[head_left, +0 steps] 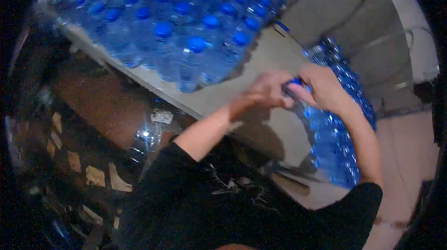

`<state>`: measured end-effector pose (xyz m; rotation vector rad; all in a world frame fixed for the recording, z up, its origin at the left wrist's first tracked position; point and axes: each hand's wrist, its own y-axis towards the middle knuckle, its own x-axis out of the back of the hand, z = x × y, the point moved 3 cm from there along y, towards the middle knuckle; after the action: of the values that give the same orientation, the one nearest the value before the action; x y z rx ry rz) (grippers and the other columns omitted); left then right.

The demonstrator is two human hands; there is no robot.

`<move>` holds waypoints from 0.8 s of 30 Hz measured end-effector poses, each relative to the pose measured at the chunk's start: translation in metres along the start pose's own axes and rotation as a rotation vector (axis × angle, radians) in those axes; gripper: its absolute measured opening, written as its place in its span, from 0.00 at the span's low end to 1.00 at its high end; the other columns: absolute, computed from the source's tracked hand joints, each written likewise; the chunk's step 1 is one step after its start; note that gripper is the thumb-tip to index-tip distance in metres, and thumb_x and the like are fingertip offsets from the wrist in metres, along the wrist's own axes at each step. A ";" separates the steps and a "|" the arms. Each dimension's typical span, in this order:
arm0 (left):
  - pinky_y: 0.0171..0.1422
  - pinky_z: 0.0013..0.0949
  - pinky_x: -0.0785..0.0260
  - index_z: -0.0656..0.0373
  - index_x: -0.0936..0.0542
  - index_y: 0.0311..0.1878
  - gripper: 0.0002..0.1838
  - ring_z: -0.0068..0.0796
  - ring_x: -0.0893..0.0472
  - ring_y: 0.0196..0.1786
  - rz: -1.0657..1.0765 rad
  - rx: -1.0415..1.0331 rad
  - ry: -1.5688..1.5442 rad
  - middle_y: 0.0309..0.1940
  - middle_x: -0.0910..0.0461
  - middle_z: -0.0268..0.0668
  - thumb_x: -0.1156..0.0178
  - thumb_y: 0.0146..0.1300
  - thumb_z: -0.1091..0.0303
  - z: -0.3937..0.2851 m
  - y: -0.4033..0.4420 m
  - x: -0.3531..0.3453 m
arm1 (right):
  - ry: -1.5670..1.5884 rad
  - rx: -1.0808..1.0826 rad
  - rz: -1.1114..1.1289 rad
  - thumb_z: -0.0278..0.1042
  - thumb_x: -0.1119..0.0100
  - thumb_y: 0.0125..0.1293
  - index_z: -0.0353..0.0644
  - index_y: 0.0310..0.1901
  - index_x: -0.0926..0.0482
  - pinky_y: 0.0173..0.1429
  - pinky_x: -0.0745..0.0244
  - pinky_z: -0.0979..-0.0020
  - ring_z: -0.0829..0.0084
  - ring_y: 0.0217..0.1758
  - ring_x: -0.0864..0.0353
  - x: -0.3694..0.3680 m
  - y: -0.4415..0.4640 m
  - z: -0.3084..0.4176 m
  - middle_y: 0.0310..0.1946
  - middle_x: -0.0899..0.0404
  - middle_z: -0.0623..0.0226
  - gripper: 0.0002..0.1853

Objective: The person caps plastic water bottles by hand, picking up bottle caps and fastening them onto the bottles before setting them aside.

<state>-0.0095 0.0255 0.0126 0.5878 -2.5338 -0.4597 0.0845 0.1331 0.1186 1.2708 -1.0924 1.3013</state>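
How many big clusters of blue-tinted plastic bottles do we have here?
2. The blue-capped bottle cluster stands upper left on the pale grey surface; the other cluster is at right, partly behind the right forearm. More may be hidden.

A pale grey bench (267, 59) runs from ten o'clock through the centre, its lighter edge slanting down. Toward one o'clock, a grey surface (358, 12) carries dark, curved streaks. Pinkish flooring (400, 157) with thin seam lines spreads from three to five o'clock. At eight o'clock, pale, irregular patches (95, 175) dot a dark area, too dim to identify. The light is low and uneven.
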 end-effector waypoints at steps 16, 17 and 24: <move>0.72 0.47 0.41 0.62 0.36 0.67 0.48 0.48 0.35 0.69 -0.304 0.243 -0.240 0.65 0.36 0.52 0.25 0.39 0.63 -0.031 0.037 -0.114 | -0.386 -0.461 -0.192 0.50 0.44 0.62 0.40 0.28 0.15 0.36 0.25 0.49 0.46 0.26 0.19 0.015 -0.043 -0.034 0.23 0.18 0.49 0.20; 0.73 0.47 0.43 0.62 0.38 0.69 0.51 0.46 0.37 0.70 -0.575 0.204 -0.088 0.67 0.38 0.53 0.24 0.38 0.63 -0.024 0.030 -0.141 | -0.362 -0.384 -0.163 0.49 0.44 0.62 0.39 0.27 0.15 0.36 0.25 0.49 0.46 0.25 0.19 0.012 -0.042 -0.033 0.22 0.18 0.50 0.20; 0.64 0.46 0.33 0.64 0.24 0.55 0.36 0.38 0.24 0.59 0.607 0.217 -0.695 0.53 0.22 0.43 0.23 0.37 0.68 -0.014 0.076 -0.086 | -0.245 -0.240 -0.157 0.47 0.45 0.63 0.38 0.19 0.18 0.30 0.27 0.47 0.48 0.22 0.20 0.011 -0.047 -0.034 0.19 0.20 0.49 0.22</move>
<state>0.0413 0.1283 0.0227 -0.3622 -3.2452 -0.1722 0.1276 0.1732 0.1268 1.3268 -1.2517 0.8849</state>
